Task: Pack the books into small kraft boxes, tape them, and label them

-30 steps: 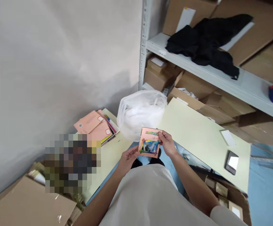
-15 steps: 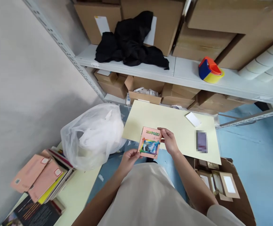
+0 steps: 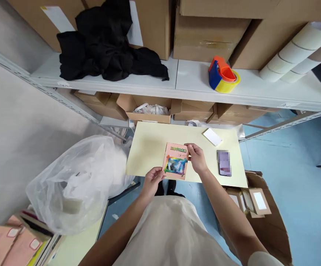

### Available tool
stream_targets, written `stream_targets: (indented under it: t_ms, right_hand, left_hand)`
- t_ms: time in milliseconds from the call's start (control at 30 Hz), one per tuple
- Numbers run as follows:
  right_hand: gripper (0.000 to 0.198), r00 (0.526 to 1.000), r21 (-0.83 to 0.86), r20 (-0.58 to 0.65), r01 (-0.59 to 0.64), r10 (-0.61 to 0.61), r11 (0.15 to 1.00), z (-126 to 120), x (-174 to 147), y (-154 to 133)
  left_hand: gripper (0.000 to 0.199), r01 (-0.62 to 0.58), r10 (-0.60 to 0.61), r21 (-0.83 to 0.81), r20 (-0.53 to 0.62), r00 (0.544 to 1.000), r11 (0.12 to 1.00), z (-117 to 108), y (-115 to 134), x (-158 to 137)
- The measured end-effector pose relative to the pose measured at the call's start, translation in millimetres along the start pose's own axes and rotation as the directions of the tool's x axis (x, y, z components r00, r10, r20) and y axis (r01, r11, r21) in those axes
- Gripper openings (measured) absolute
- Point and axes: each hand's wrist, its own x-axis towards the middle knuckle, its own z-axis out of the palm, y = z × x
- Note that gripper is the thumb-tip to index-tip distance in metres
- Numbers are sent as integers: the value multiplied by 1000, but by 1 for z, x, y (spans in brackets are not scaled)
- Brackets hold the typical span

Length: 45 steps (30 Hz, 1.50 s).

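Left hand point(image 3: 151, 181): fingers pinching booklet point(image 3: 175, 162) at lower left corner. Right hand point(image 3: 197, 159): fingers pinching it near upper right corner. Booklet held up, overlapping near edge of tabletop point(image 3: 146, 147) in view. Best grip: light, even, no bending. Beyond: phone point(image 3: 224, 163), white block point(image 3: 212, 137); farther, tape dispenser point(image 3: 223, 76) on shelf point(image 3: 192, 75).

The thin rectangular salmon-pink paper booklet point(image 3: 176, 161) carries greenish lettering and a blue picture in a rainbow-coloured frame. The flat rectangular tabletop point(image 3: 149, 147) is pale cream-yellow. The crumpled cloth point(image 3: 105, 48) is plain black; the rounded plastic tape dispenser point(image 3: 223, 75) mixes orange-red, blue and yellow. The bulging plastic bag point(image 3: 72, 181) is translucent white, the floor point(image 3: 310, 195) light blue.
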Motion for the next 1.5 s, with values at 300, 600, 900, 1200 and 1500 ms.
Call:
stream_targets:
  t_ms: [300, 600, 900, 1200, 1500]
  right_hand:
    - [41, 994, 94, -99, 51, -41, 994, 0, 1, -1]
    - [38, 990, 322, 100, 59, -96, 945, 3, -3, 4]
    - [27, 964, 295, 247, 17, -93, 955, -17, 11, -18]
    - [30, 987, 48, 146, 54, -60, 997, -32, 21, -32]
    - [36, 989, 40, 137, 56, -61, 998, -50, 29, -34]
  left_hand:
    - [37, 107, -92, -141, 108, 990, 984, 1, 17, 27]
    - [36, 319, -249, -229, 287, 925, 920, -2, 23, 29]
    - [68, 318, -223, -157, 436, 872, 935, 17, 37, 24]
    - [41, -143, 126, 156, 115, 985, 977, 22, 28, 21]
    - [35, -138, 126, 123, 95, 987, 983, 37, 25, 23]
